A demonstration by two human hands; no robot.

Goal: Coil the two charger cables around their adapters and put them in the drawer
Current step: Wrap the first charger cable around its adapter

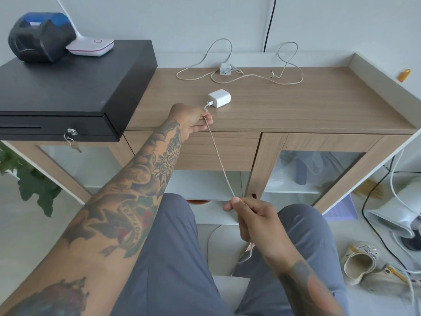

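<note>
White square charger adapter [219, 101] lies on the wood-grain cabinet top [319, 106], near its front edge, left of centre. Its pale braided cable [219, 160] leaves the adapter's left face and runs down taut toward the viewer. Left hand [193, 120] sits just near-left of the adapter, fingers curled round the cable close to the plug. Right hand [252, 218] is low, over the lap, pinching the same cable between thumb and forefinger; the slack drops below the palm. Second small white adapter [224, 69] lies at the far edge of the top, its grey cable [250, 76] sprawled loose in loops to both sides. Wooden drawer front [218, 151] under the top is closed. Black cash box [68, 87] stands far left.
</note>
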